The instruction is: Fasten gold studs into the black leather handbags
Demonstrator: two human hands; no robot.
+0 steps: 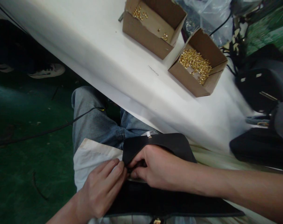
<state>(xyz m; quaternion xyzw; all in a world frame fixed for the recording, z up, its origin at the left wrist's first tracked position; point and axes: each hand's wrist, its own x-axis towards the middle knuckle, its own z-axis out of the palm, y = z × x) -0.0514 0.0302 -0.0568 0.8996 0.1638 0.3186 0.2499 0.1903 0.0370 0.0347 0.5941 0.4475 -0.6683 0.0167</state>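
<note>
A black bag (pixel 174 199) with a raised flap (pixel 174 141) lies across my lap. A small gold-coloured fitting sits near the flap's upper edge. My left hand (pixel 104 183) is closed on the bag's left edge, its fingers pressed together there. Just beside it, my right hand (pixel 153 166) reaches under the flap, thumb and fingertips pinched at the same corner. Whatever small part lies between the right fingertips is hidden. White cloth (pixel 95 158) covers part of my jeans under the left hand.
Two cardboard boxes (pixel 146 37) (pixel 190 81) with small gold-coloured metal pieces stand on the white table (pixel 104 56). Black bags (pixel 255 90) lie at the right, near clear plastic (pixel 206 15). A dark cord (pixel 62 126) crosses at the left. Another person's shoe (pixel 48 71) shows on the green floor.
</note>
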